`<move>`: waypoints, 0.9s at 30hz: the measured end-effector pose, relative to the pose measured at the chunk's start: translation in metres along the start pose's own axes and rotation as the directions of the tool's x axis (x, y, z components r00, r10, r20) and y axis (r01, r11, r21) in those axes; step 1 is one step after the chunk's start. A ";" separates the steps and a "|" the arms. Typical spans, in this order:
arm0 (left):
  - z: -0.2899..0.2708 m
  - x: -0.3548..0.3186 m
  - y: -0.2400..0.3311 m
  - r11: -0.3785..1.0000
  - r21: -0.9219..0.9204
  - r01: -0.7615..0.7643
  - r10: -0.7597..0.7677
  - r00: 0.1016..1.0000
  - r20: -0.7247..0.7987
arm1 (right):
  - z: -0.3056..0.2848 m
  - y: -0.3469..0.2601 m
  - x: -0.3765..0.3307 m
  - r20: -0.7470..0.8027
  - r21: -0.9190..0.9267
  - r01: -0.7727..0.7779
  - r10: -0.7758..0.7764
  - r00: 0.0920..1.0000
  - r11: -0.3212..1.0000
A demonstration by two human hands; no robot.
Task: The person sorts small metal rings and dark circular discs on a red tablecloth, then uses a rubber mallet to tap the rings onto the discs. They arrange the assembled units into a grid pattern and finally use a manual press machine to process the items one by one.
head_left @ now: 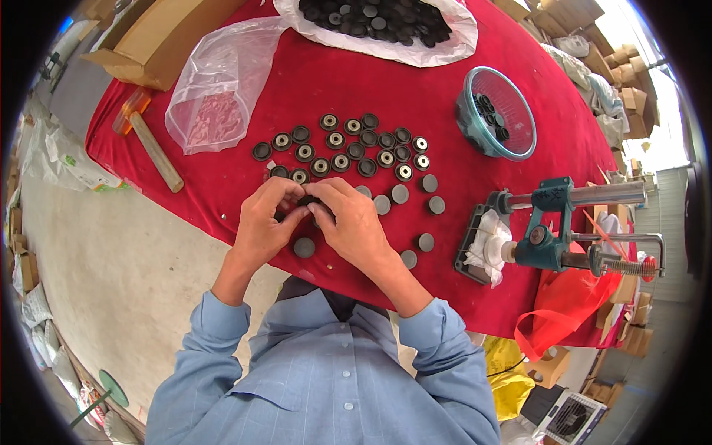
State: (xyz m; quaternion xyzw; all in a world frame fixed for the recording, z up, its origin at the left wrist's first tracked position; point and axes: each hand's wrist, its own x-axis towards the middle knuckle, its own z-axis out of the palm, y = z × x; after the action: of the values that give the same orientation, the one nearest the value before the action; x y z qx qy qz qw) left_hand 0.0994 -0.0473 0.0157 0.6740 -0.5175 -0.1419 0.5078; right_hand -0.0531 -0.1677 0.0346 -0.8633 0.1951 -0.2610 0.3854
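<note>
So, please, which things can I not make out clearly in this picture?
- Head view: shape of the dark piece, mostly covered by the left hand and right hand.
- Head view: far end of the white sack, cut off by the upper edge.
- Head view: number of black parts in the blue bowl, because they overlap.

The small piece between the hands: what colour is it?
Black where visible; the small piece shows best in the head view.

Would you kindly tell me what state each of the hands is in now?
Left hand: closed, fingers pinching a small black part.
Right hand: closed, fingers pinching the same part.
</note>
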 end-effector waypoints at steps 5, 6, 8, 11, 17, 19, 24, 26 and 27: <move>-0.005 0.008 -0.005 0.997 0.032 -0.068 0.069 0.998 -0.016 | -0.008 0.007 0.011 -0.106 0.036 -0.007 0.011 0.994 0.999; -0.009 0.012 -0.007 0.988 0.143 -0.061 0.067 0.997 -0.044 | -0.011 0.012 0.017 -0.155 0.002 0.014 -0.014 0.988 1.000; -0.019 0.019 -0.011 0.932 0.360 -0.036 0.075 0.993 -0.095 | -0.018 0.019 0.027 -0.235 -0.096 -0.076 0.051 0.971 0.992; -0.023 0.017 -0.024 0.935 0.355 0.022 -0.018 1.000 -0.015 | -0.017 0.032 0.032 -0.229 -0.263 -0.053 -0.009 0.973 0.963; -0.022 0.016 -0.036 0.950 0.310 -0.031 0.046 0.998 -0.043 | -0.006 0.050 0.033 -0.149 -0.538 0.081 -0.190 0.970 0.839; -0.024 0.016 -0.034 0.965 0.261 0.039 -0.031 0.999 -0.035 | -0.005 0.051 0.031 -0.125 -0.552 0.082 -0.180 0.976 0.830; -0.028 0.016 -0.028 0.972 0.101 0.211 -0.206 0.977 -0.057 | -0.005 0.048 0.022 -0.077 -0.521 0.091 -0.153 0.985 0.849; -0.026 0.015 -0.027 0.977 0.035 0.211 -0.206 0.972 -0.114 | -0.006 0.044 0.016 -0.066 -0.519 0.087 -0.142 0.988 0.850; -0.025 0.014 -0.027 0.984 0.024 0.178 -0.173 0.977 -0.127 | -0.006 0.042 0.013 -0.061 -0.518 0.085 -0.136 0.989 0.851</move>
State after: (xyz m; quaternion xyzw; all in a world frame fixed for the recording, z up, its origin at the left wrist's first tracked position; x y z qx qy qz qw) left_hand 0.1384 -0.0472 0.0087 0.7334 -0.4258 -0.1346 0.5125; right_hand -0.0524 -0.2046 0.0093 -0.9311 0.2257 -0.2622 0.1156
